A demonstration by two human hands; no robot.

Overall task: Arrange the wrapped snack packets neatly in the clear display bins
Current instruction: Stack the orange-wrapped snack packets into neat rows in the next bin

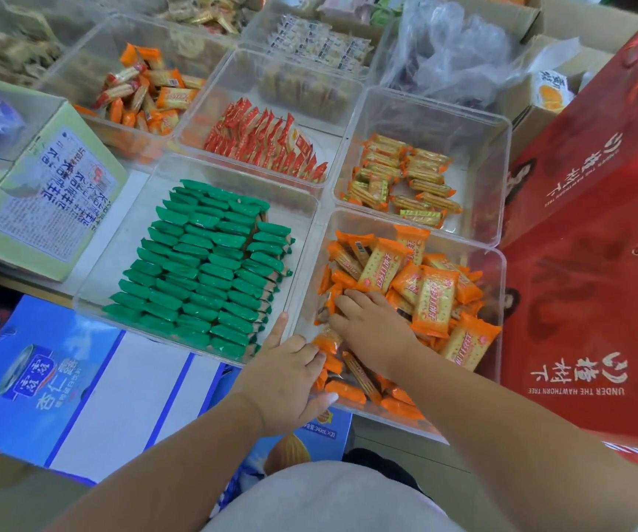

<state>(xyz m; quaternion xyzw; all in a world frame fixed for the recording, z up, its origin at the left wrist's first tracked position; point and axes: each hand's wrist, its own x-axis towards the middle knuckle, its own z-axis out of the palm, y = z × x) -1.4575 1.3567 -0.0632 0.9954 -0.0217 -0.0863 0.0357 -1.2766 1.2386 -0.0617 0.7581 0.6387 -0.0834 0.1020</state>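
The near right clear bin (495,301) holds a loose heap of orange snack packets (434,297). My right hand (371,324) is inside it, palm down on the heap, with its fingers curled into packets by the bin's left wall. My left hand (290,374) grips that bin's near left corner: fingers over the rim touch a packet, the thumb is outside below, and the index finger points up. To the left, another clear bin (117,255) holds green packets (210,270) in tidy overlapping rows.
Behind are bins of red packets (263,144), yellow-orange packets (401,182) and mixed orange packets (144,90). Red gift boxes (597,224) stand against the right side. A blue carton (79,385) lies below left, a green cardboard box (41,193) at left, a plastic bag (455,51) at back.
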